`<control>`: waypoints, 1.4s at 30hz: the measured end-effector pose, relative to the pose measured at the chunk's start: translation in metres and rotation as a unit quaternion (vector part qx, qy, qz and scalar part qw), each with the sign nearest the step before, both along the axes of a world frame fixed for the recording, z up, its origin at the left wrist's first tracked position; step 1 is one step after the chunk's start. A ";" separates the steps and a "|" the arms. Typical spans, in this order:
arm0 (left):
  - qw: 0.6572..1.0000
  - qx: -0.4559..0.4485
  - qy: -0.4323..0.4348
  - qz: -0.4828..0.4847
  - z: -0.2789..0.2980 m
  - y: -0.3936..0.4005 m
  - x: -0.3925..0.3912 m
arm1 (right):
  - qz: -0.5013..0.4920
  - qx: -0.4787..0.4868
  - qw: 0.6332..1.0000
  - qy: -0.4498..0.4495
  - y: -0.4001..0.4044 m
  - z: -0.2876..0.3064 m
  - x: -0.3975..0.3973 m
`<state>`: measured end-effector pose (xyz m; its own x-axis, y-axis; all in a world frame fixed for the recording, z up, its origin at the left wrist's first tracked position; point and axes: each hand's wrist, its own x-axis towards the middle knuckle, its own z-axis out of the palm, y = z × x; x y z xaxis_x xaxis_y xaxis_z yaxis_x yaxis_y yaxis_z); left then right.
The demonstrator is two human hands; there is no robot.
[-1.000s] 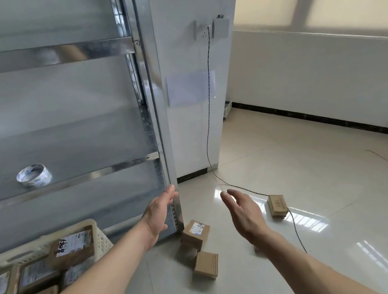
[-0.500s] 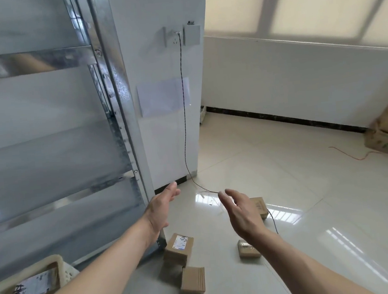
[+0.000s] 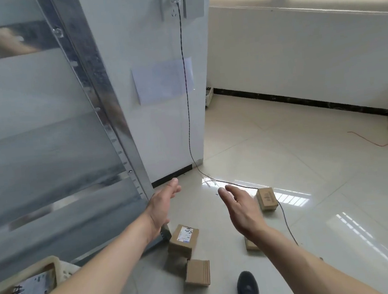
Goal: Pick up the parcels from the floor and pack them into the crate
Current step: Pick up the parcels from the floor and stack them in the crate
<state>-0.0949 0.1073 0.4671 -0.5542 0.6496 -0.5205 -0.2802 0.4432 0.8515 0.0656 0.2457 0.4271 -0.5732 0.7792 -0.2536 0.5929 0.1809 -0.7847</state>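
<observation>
Head view: left hand (image 3: 163,208) and right hand (image 3: 240,210), each grip slack, above boxy cardboard parcels (image 3: 183,240).

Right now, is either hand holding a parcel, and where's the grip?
Nothing is held: left hand and right hand are both open above the floor parcels.

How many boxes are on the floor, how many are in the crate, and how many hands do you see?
Boxes on the floor: 4
Boxes showing in the crate: 1
Hands: 2, left hand, right hand
Total: 7
</observation>
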 end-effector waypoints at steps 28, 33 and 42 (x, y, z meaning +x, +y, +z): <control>0.948 -0.205 -0.143 0.196 -0.282 0.097 -0.029 | 0.163 -0.132 0.965 -0.156 0.164 -0.270 -0.088; 0.925 -0.238 -0.171 0.242 -0.388 0.098 -0.037 | 0.197 -0.136 0.955 -0.177 0.161 -0.382 -0.120; 0.905 -0.280 -0.161 0.277 -0.565 0.093 -0.059 | 0.238 -0.158 0.938 -0.197 0.145 -0.573 -0.165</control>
<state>-0.1536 0.2003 -0.0977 -0.4743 -0.0975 -0.8749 -0.7857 0.4951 0.3708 -0.0997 0.3912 -0.1461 -0.6505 0.3099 -0.6934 0.7592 0.2937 -0.5809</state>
